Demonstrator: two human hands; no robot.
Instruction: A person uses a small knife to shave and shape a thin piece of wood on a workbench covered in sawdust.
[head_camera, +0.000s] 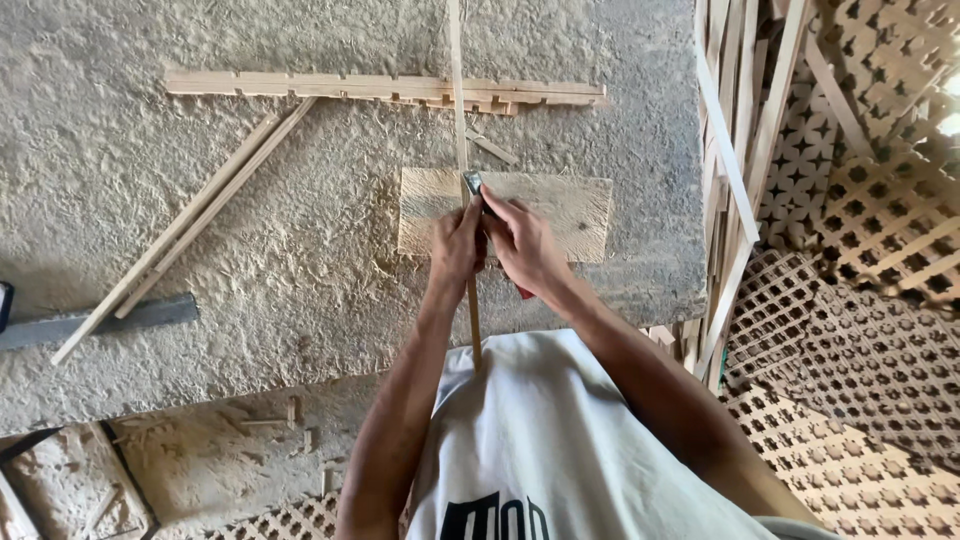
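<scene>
Below us, the sawdust-caked surface (250, 250) carries a flat wood block (560, 205) — our left hand (457, 250) pinches a thin wooden strip (458, 90) across it, our right hand (525, 245) clamps a metal blade (473, 183) against it. Lattice panels (860, 250) crowd the right — notched slats (385, 88) lie beyond.

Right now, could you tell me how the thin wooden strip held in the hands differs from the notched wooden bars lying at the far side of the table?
The thin wooden strip runs away from the person, across the small board; the notched wooden bars lie crosswise. The strip is slim and plain-edged; the bars are wider, with cut notches. The left hand and right hand grip the strip; the bars lie untouched. Both are pale wood.
</scene>
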